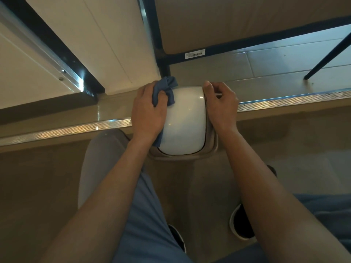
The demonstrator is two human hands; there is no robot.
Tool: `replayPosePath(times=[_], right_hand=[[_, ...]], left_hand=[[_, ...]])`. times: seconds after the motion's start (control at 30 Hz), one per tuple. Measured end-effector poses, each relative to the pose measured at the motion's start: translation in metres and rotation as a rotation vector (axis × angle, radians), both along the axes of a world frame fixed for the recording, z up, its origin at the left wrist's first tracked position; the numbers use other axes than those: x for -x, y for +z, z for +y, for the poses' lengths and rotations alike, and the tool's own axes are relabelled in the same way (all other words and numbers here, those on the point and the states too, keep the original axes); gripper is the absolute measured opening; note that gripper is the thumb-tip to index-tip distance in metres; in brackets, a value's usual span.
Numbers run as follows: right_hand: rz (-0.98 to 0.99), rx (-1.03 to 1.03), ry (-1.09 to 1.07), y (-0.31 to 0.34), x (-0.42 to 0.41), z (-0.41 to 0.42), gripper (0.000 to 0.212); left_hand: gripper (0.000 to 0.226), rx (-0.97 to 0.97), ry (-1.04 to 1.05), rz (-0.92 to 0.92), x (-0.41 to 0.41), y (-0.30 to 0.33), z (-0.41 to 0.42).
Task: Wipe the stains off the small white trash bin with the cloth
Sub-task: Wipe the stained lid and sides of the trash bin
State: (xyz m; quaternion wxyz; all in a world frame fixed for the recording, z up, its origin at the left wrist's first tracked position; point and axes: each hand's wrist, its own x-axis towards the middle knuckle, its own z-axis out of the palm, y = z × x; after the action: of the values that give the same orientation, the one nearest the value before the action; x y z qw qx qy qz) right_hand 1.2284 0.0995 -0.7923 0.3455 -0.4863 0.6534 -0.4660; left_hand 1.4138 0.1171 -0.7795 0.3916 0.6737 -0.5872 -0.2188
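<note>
The small white trash bin [185,120] stands on the floor straight below me, seen from above, its glossy domed lid facing up and a beige rim showing around the near side. My left hand [147,111] presses a crumpled blue cloth [164,90] against the bin's left side; cloth ends stick out past the fingers at the top and under the wrist. My right hand [221,106] grips the bin's right edge, fingers curled over it. The bin's lower body is hidden beneath the lid.
A metal floor strip [66,130] runs across under the bin. A white cabinet door [106,40] stands at the back left, a dark blue table frame [161,54] and a slanted leg [326,57] behind. My knees and shoes [241,223] are below.
</note>
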Motion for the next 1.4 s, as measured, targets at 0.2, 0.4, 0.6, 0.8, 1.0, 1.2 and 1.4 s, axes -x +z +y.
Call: replayPosePath(times=[0.2, 0.4, 0.6, 0.8, 1.0, 1.2, 1.4], right_hand=[[-0.046, 0.004, 0.023, 0.002, -0.012, 0.021, 0.024], [0.136, 0.032, 0.052, -0.003, -0.022, 0.028, 0.031], [0.165, 0.022, 0.006, -0.002, -0.025, 0.026, 0.025], [0.124, -0.011, -0.021, 0.001, -0.026, 0.028, 0.027], [0.084, -0.034, -0.047, 0.000, -0.025, 0.029, 0.028], [0.106, -0.029, -0.048, 0.002, -0.026, 0.029, 0.027], [0.101, -0.040, -0.058, 0.007, -0.025, 0.029, 0.028]], left_hand=[[0.048, 0.034, -0.019, -0.048, 0.002, -0.005, 0.030], [0.041, -0.027, -0.132, -0.173, -0.010, 0.006, 0.011], [0.043, -0.256, -0.231, -0.417, 0.000, 0.020, -0.034], [0.049, -0.297, -0.428, -0.610, 0.042, 0.025, -0.063], [0.053, -0.148, -0.601, -0.523, -0.002, 0.024, -0.051], [0.056, -0.288, -0.425, -0.405, -0.022, 0.017, -0.058], [0.049, -0.223, -0.444, -0.672, 0.029, 0.019, -0.062]])
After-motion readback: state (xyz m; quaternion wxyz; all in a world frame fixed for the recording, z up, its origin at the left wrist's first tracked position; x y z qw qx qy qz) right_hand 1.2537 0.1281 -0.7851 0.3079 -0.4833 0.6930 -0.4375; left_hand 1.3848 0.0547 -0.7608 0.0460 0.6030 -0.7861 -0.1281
